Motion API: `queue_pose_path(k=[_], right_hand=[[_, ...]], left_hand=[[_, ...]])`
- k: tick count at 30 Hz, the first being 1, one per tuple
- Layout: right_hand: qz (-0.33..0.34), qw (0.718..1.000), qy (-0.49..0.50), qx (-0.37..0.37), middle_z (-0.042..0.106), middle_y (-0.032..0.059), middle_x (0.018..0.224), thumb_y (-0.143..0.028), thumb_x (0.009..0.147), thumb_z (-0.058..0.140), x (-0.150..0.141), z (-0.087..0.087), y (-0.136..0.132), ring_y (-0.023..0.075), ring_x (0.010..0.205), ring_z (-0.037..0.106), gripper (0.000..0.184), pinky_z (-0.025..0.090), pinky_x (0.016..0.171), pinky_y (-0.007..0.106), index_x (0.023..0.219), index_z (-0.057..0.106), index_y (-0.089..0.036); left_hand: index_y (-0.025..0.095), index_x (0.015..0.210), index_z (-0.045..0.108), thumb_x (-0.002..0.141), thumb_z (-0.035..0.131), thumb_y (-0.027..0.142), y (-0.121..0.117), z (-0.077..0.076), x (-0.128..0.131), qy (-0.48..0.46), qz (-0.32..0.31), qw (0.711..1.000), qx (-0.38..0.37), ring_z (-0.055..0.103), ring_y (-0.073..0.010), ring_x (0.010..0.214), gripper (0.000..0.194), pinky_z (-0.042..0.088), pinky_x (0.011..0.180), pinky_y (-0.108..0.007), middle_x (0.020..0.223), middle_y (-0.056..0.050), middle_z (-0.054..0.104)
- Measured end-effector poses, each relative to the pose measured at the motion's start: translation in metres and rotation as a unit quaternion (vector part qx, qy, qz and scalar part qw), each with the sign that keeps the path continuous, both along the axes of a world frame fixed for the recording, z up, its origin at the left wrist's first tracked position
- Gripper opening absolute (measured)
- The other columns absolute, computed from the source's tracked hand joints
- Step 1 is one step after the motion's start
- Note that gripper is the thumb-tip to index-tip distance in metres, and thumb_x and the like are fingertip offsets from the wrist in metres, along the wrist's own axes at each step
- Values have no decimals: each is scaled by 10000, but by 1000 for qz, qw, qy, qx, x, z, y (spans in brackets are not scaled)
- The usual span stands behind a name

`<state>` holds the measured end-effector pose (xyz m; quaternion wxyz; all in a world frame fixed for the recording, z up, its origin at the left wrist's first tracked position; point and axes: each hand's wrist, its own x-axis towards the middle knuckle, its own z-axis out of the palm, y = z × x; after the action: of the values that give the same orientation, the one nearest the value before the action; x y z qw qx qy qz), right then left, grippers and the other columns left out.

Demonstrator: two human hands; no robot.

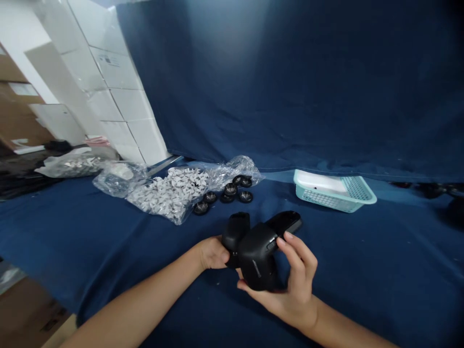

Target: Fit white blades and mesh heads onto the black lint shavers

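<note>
The left hand (213, 253) holds a black plastic part (235, 233) tightly, and the right hand (293, 295) grips a bigger black part (258, 258) with bent fingers, over the front of the blue cloth (108, 251).

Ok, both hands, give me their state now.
Left hand: closed, holding a black plastic casing.
Right hand: closed, holding the black plastic casing too, or a second piece; cannot tell which.

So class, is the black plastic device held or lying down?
Held: the right hand grips the black plastic device; the left hand touches it.
</note>
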<state>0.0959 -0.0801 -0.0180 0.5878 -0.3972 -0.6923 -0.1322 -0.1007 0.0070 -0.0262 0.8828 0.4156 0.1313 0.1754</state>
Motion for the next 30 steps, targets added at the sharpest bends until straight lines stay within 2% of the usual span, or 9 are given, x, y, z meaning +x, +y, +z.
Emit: queue_pose_path(k=[4,8,13,18,21,25,27,30], right_hand=[[0,1000,5,8,453,159,1206,-530,582,831,-1,-1,4,370,1103,508,1048,523,836,512,1438,339,-180],[13,999,25,-16,436,168,1247,-496,602,831,-2,-2,6,381,1138,491,1002,552,802,522,1424,348,-192],[43,996,63,-52,406,164,1307,-445,623,829,-1,-2,5,372,1188,475,950,551,874,528,1408,353,-198],[63,991,86,-85,372,168,1357,-371,659,811,1,2,5,355,1178,493,902,553,874,526,1412,343,-204],[68,989,88,-102,395,168,1355,-336,683,801,4,2,7,349,1178,496,853,542,886,533,1404,365,-202],[71,988,82,-106,416,155,1336,-343,685,807,7,1,10,350,1204,480,804,515,930,545,1374,413,-212],[69,989,76,-102,409,151,1342,-345,688,801,7,0,12,353,1220,470,776,507,938,546,1358,429,-220],[61,986,88,-130,407,149,1359,-336,717,773,7,-2,17,356,1237,462,710,483,954,570,1337,446,-227]], left_hand=[[97,905,739,548,796,286,2,-4,2,-4,-14,1000,-6,680,-246,723,408,526,751,-384,839,-116,737],[84,903,728,570,756,259,3,-5,3,6,-18,1000,-19,678,-258,689,377,545,610,-363,809,-124,732],[99,930,730,574,760,290,1,1,2,5,-12,1000,-9,667,-224,641,405,516,487,-278,796,-115,731],[79,939,726,576,780,392,-1,5,1,11,-42,999,4,680,-258,702,483,527,496,-286,806,-146,723],[118,980,724,587,779,380,-2,6,2,-12,-56,998,21,689,-294,784,475,545,527,-314,875,-147,724],[111,955,721,590,792,378,-3,4,5,-36,-68,997,25,683,-333,842,459,547,530,-336,906,-170,717],[111,947,719,586,803,394,-4,4,6,-41,-57,997,16,672,-343,877,467,553,555,-354,920,-173,716],[124,947,716,618,797,359,-5,7,9,-43,-7,999,10,666,-336,907,412,560,612,-375,920,-150,716]])
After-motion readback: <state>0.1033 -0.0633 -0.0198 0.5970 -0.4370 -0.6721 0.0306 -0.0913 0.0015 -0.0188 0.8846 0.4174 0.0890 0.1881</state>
